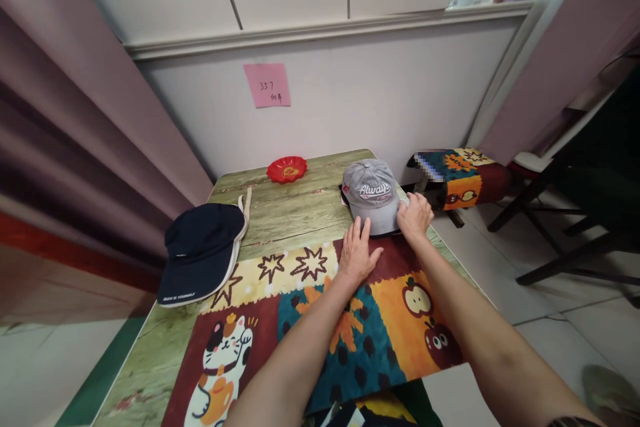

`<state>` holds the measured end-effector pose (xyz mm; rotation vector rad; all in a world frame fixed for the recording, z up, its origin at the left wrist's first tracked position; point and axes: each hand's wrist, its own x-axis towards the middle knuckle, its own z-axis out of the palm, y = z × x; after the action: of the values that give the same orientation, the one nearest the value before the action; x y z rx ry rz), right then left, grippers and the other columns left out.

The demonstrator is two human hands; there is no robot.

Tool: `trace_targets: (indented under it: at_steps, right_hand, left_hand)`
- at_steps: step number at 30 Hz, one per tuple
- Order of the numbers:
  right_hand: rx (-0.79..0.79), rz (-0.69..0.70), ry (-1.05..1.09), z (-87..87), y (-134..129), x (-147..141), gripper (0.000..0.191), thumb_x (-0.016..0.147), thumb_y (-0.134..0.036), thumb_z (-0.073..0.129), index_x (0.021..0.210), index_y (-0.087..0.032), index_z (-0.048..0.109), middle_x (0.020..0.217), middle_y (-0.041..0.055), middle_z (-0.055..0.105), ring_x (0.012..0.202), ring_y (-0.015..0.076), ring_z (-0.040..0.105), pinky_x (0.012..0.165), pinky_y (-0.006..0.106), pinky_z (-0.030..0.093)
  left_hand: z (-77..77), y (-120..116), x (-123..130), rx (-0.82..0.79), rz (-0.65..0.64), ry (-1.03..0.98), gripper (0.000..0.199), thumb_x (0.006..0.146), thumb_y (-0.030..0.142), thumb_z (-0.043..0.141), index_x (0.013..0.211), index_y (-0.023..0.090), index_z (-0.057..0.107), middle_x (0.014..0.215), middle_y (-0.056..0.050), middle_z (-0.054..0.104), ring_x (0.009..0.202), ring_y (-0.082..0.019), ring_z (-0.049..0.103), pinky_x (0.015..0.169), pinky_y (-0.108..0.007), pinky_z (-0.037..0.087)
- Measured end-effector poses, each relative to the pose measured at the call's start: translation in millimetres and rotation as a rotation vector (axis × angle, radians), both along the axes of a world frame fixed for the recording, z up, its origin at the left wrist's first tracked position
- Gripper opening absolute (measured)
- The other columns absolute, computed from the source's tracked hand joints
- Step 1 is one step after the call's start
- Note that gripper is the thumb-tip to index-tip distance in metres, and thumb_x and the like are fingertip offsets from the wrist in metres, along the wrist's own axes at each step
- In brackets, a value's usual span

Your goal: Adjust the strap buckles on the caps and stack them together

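Note:
A grey cap with "Always" lettering sits crown up at the table's back right, its brim toward me. My left hand rests at the brim's near left edge, fingers apart, with nothing gripped. At the brim's right side is my right hand, its fingers bent and pressed together on the brim's edge. A dark navy hat with a white-edged brim lies at the table's left. The colourful patterned mat spreads under my forearms.
A red scalloped dish stands near the table's back edge, by the white wall. The wood-patterned table ends at that wall. Right of it are a stool with a patterned cover and a dark chair. Purple curtains hang on both sides.

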<state>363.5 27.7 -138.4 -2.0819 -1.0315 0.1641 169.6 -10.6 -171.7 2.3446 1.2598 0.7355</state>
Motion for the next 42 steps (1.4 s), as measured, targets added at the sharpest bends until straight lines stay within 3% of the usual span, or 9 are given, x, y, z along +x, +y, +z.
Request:
trace_targets:
  at_steps: [3,6,8,13,18,24,31,38,42]
  right_hand:
    - [0.033,0.141,-0.055,0.0,3.4,-14.0,0.072,0.094,-0.055,0.049,0.151,-0.012,0.045,0.158,0.0212,0.042,0.146,0.0345,0.037,0.119,0.05,0.026]
    - [-0.057,0.238,-0.075,-3.2,6.4,-28.7,0.109,0.079,-0.076,0.06,0.159,-0.009,0.027,0.162,0.0275,0.033,0.147,0.0419,0.033,0.117,0.055,0.028]
    - [-0.141,0.248,-0.076,-4.5,7.5,-33.7,0.119,0.074,-0.08,0.062,0.16,-0.009,0.022,0.162,0.029,0.03,0.148,0.0436,0.032,0.116,0.055,0.029]
    - [-0.291,0.229,-0.039,0.6,10.8,-30.2,0.108,0.079,-0.079,0.058,0.152,-0.004,0.032,0.148,0.0311,0.047,0.138,0.0436,0.047,0.11,0.052,0.038]
    - [-0.33,0.21,-0.083,3.9,13.5,-35.1,0.105,0.082,-0.076,0.058,0.15,-0.001,0.032,0.145,0.0329,0.049,0.136,0.0449,0.048,0.108,0.053,0.04]
    - [-0.299,0.151,-0.148,0.9,11.2,-44.6,0.104,0.081,-0.074,0.061,0.15,-0.003,0.032,0.141,0.0321,0.052,0.134,0.0446,0.05,0.106,0.054,0.04]
    - [-0.297,0.106,-0.145,-7.9,13.8,-41.4,0.107,0.072,-0.083,0.06,0.142,-0.003,0.045,0.131,0.0356,0.059,0.123,0.0484,0.059,0.098,0.058,0.047]
    - [-0.266,0.062,-0.14,-18.2,22.5,-39.3,0.112,0.066,-0.085,0.062,0.14,-0.002,0.049,0.13,0.038,0.059,0.122,0.0531,0.059,0.096,0.062,0.049]
    - [-0.221,0.074,-0.147,-21.7,16.9,-37.1,0.114,0.066,-0.088,0.059,0.142,-0.004,0.049,0.133,0.0392,0.057,0.127,0.0541,0.056,0.098,0.064,0.046]
  left_hand:
    - [-0.8,-0.7,-0.6,-0.016,-0.002,-0.008,0.085,0.088,0.038,0.068,0.162,0.024,0.028,0.171,-0.016,0.02,0.155,-0.037,0.029,0.125,-0.058,0.028]
    - [-0.2,-2.4,-1.4,-0.035,-0.02,-0.01,0.084,0.088,0.038,0.067,0.162,0.024,0.028,0.172,-0.015,0.015,0.155,-0.038,0.028,0.124,-0.056,0.03]
    - [1.4,-4.1,-1.7,-0.055,-0.02,-0.015,0.085,0.088,0.037,0.067,0.162,0.024,0.028,0.173,-0.015,0.012,0.155,-0.038,0.028,0.124,-0.055,0.033]
    - [5.1,-6.8,-2.4,-0.125,0.012,-0.016,0.089,0.087,0.035,0.066,0.163,0.015,0.023,0.172,-0.02,0.013,0.156,-0.037,0.026,0.124,-0.051,0.034]
    - [7.6,-4.4,-2.4,-0.169,0.008,-0.011,0.083,0.086,0.037,0.064,0.158,0.01,0.032,0.167,-0.024,0.025,0.154,-0.037,0.03,0.124,-0.053,0.035]
    - [10.7,-22.9,-16.2,-0.027,-0.045,0.022,0.054,0.084,0.029,0.066,0.136,0.015,0.06,0.159,-0.021,0.044,0.154,-0.038,0.031,0.127,-0.067,0.012]
    - [21.7,-67.2,-118.9,-0.013,-0.073,-0.096,0.029,0.086,0.025,0.064,0.113,0.019,0.072,0.144,-0.017,0.06,0.139,-0.029,0.052,0.12,-0.052,0.039]
    - [71.1,-47.2,-259.1,0.116,0.446,-0.122,0.024,0.092,0.028,0.058,0.111,0.021,0.071,0.137,-0.015,0.063,0.134,-0.029,0.056,0.117,-0.049,0.041]
    - [100.3,-12.4,-327.4,0.183,0.784,-0.097,0.045,0.086,0.034,0.068,0.128,0.019,0.061,0.147,-0.018,0.054,0.142,-0.032,0.047,0.12,-0.048,0.035]
